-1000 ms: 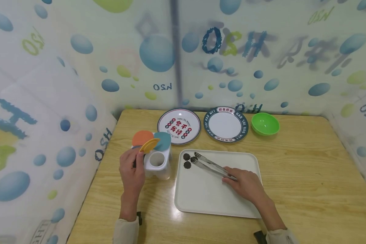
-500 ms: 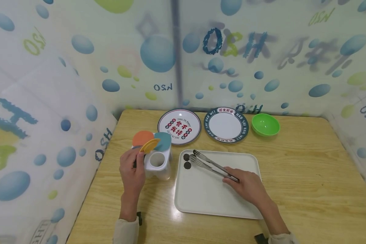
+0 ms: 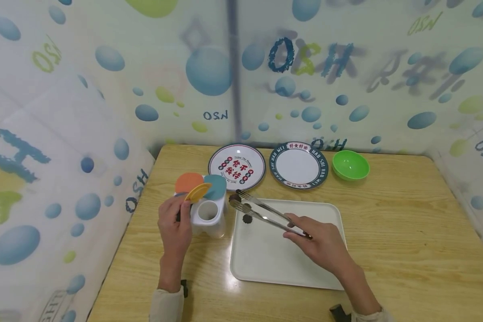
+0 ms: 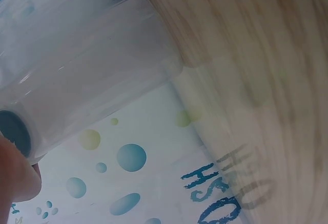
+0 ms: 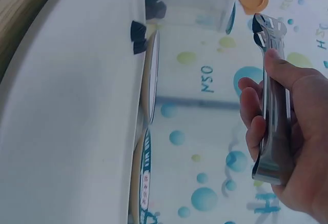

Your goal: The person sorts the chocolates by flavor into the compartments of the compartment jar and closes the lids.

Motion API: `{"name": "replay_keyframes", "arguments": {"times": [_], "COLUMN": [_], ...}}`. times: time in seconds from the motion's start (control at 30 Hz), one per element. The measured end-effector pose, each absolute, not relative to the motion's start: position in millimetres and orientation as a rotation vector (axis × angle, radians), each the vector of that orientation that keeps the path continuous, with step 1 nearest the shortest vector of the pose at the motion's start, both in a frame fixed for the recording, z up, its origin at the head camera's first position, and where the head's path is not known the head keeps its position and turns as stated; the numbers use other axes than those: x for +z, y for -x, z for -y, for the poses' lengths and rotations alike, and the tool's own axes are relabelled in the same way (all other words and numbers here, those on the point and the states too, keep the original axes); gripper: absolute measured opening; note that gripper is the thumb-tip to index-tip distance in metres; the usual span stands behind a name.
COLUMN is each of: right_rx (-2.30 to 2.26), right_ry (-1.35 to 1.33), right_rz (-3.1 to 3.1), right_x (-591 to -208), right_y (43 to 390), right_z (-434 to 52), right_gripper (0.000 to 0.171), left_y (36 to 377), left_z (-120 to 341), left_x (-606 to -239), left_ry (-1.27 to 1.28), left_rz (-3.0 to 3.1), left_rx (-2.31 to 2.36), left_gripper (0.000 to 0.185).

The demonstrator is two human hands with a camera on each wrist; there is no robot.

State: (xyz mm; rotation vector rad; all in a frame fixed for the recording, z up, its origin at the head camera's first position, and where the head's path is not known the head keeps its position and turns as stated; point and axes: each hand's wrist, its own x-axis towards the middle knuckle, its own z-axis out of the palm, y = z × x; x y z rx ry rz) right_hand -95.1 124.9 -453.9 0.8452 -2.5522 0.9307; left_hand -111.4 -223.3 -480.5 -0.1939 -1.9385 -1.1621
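Note:
My left hand (image 3: 176, 228) pinches a yellow-orange lid (image 3: 198, 192), raised beside the uncovered round mouth (image 3: 207, 210) of a clear multi-compartment canister (image 3: 215, 229). In the left wrist view, part of a finger (image 4: 20, 180) shows beside a dark teal lid (image 4: 14, 131). Metal tongs (image 3: 265, 211) are gripped in my right hand (image 3: 324, 243), thumb on one arm and fingers on the other. Between their tips is a small dark round piece (image 3: 235, 197), lifted near the canister's right side. Two dark fluted pieces (image 3: 247, 219) lie on the white tray (image 3: 285, 255), near its far left corner.
Orange (image 3: 189, 182) and teal (image 3: 215, 187) lids cover other compartments. Behind stand a plate with red writing (image 3: 236, 156), a dark-rimmed plate (image 3: 298, 165) and a green bowl (image 3: 350, 165). A dark shape (image 5: 155, 8) shows inside the canister. Patterned curtains surround the table.
The tongs have risen from the tray and moved left toward the canister, with a dark piece between their tips. My left hand has stayed still with the lid.

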Motion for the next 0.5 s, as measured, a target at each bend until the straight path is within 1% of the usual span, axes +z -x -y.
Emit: {"name": "replay_keyframes", "arguments": {"times": [0.23,0.37,0.5], "right_rx": [0.957,0.932,0.888], "right_ry": [-0.909,-0.896,-0.851], "right_rz": [2.544,2.565,2.640], "right_x": [-448.8,-447.6,-451.2], "right_y": [99.7,103.4,103.0], "right_z": [-101.8,-97.0,-102.4], "right_gripper": [0.040,0.040,0.043], "left_y": [111.4,111.9,112.2], "left_z": [224.1,224.5,224.7], "left_x": [-481.8,-482.1,-481.7], "left_ry": [0.202,0.202,0.205], "left_rz": [1.930,1.934,1.940], "left_rx": [-1.163,-1.161,-1.157], "left_gripper": [0.013,0.013,0.013]}}
